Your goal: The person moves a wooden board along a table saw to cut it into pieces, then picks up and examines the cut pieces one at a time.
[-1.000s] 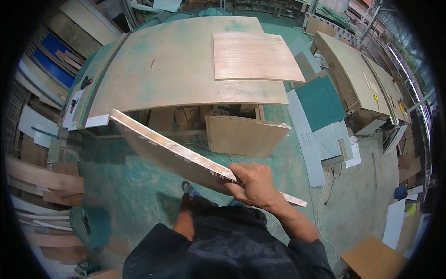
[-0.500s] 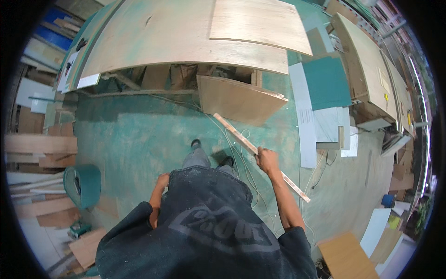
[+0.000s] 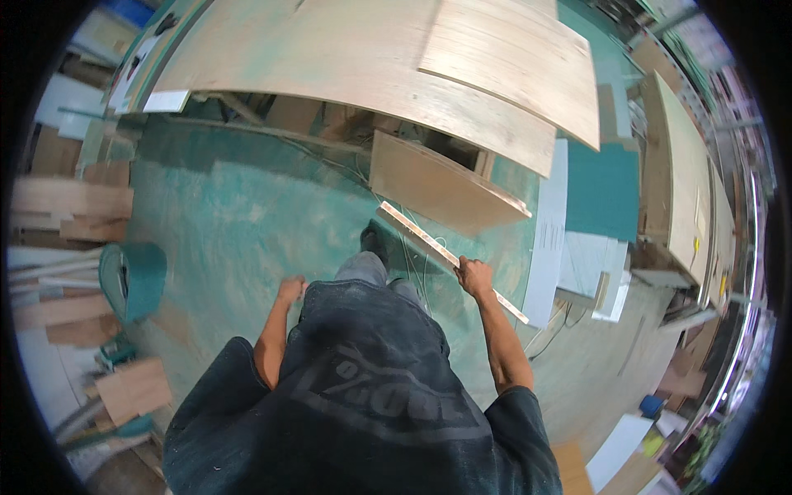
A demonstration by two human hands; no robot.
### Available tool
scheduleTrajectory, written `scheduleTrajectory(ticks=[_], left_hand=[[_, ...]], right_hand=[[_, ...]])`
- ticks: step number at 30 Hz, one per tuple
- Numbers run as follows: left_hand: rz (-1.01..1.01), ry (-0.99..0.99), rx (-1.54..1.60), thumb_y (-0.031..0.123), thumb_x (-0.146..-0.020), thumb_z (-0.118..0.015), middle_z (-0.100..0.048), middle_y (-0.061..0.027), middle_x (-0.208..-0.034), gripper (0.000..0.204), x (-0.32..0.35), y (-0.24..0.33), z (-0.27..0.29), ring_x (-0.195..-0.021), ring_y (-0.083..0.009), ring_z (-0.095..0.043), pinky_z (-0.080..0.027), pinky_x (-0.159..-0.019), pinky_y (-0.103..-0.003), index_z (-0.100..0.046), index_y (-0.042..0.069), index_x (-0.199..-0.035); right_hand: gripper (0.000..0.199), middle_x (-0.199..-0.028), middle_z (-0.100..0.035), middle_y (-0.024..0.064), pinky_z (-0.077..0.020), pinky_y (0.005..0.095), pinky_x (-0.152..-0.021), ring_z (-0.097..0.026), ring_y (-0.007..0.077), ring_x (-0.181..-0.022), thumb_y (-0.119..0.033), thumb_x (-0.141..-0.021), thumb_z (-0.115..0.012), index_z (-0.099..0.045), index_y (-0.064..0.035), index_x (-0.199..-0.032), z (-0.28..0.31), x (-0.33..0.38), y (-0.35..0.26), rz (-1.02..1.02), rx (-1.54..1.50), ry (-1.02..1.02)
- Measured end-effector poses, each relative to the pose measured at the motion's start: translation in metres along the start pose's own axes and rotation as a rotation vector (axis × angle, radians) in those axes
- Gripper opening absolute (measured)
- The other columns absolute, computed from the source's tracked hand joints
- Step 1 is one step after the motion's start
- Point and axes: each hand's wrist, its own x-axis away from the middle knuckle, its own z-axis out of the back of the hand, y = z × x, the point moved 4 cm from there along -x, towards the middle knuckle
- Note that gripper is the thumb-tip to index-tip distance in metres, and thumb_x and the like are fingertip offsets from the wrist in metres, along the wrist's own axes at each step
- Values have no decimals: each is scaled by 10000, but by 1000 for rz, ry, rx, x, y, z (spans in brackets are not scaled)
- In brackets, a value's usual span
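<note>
My right hand [image 3: 474, 275] is wrapped around a long, narrow wooden strip [image 3: 417, 234], gripping it a little past its middle. The strip slants from the far left to the near right, held above the floor; its top looks pale with brownish patches. At my left side hangs my left hand [image 3: 291, 289], its fingers curled in, with nothing visible in them. Beyond the strip's far end, a wooden panel [image 3: 441, 183] leans against the workbench [image 3: 330, 54].
A loose plywood sheet [image 3: 516, 70] lies on the bench and overhangs its edge. Thin cables trail over the green floor [image 3: 223, 223]. To the right are a white board [image 3: 544, 256] and a green board [image 3: 602, 194]. A green bin [image 3: 136, 280] and stacked offcuts [image 3: 70, 198] stand left.
I have stepped forward and turned slightly, so the bench and leaning panel appear shifted right. My left hand has swung forward. The strip stays in my right hand.
</note>
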Motion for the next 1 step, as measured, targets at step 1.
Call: scheduleTrajectory(ticks=[1], left_hand=[[-46, 47, -32, 350, -923, -516, -641, -158, -764, 345, 3, 17, 12, -681, -278, -634, -515, -650, -435, -639, 28, -922]], right_hand=[[317, -796, -679, 157, -539, 474, -651, -680, 364, -782, -370, -870, -669, -568, -74, -918, -3, -12, -2, -3, 4, -56]])
